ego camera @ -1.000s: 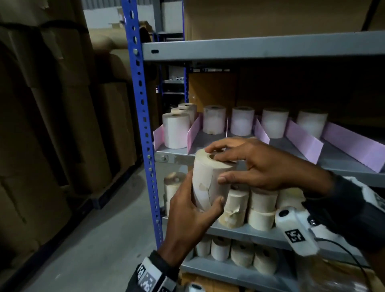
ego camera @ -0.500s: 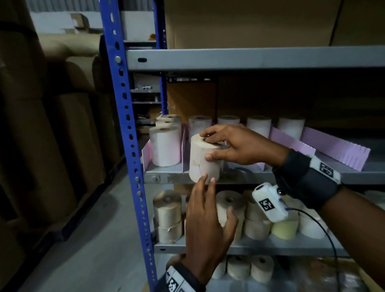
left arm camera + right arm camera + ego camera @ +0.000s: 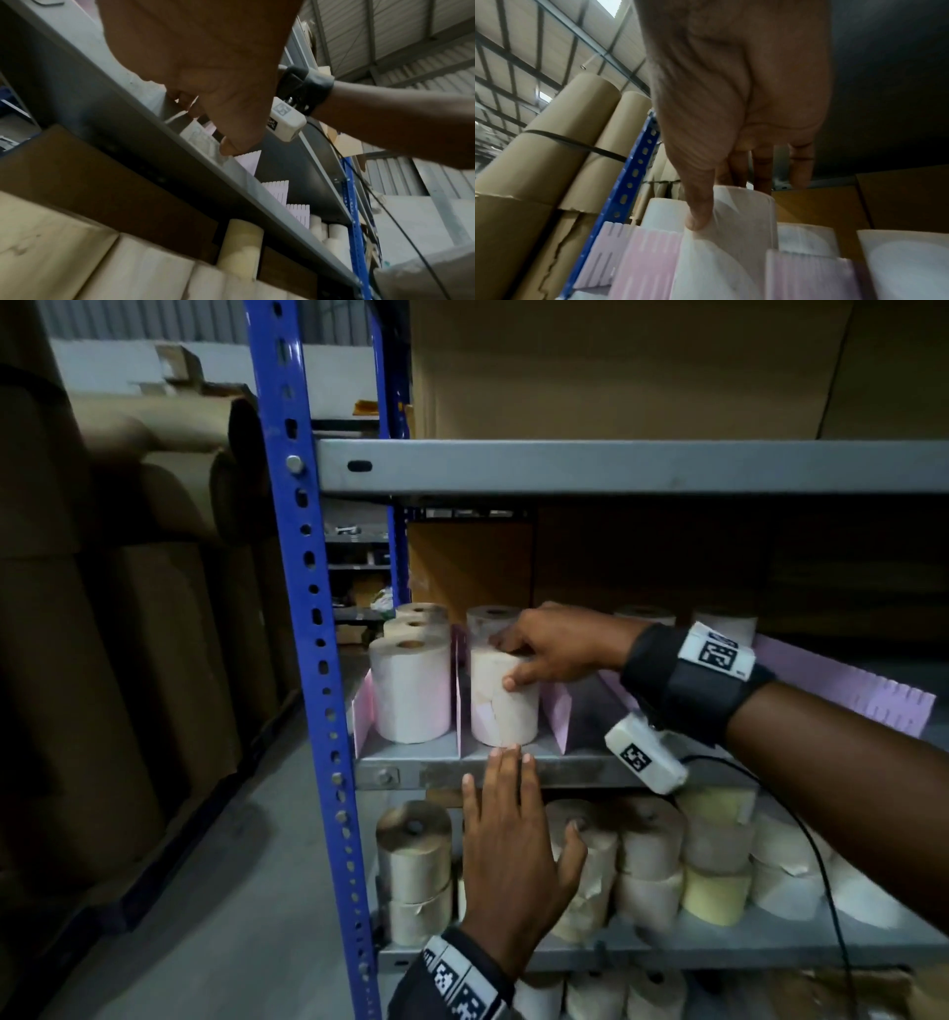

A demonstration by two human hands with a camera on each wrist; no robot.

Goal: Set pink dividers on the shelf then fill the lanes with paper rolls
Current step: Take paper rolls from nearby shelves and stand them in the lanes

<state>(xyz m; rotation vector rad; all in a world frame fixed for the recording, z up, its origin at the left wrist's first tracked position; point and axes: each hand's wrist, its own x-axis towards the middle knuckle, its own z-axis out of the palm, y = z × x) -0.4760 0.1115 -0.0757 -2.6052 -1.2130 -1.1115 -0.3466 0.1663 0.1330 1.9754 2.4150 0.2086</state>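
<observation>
A grey metal shelf [image 3: 513, 765] on a blue upright crosses mid-frame, split into lanes by pink dividers [image 3: 557, 716]. The right hand [image 3: 560, 642] grasps the paper roll [image 3: 503, 706], upright in lane 2 from the left. Below, the left hand [image 3: 511, 855] is released, fingers straight.

Left hand [image 3: 200, 60] near shelf edge [image 3: 180, 142], thumb seemingly just above pink dividers [image 3: 276, 192].

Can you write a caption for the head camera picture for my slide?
Right hand grips a white paper roll standing between pink plastic dividers on the grey metal shelf; open left hand waits below.
</observation>
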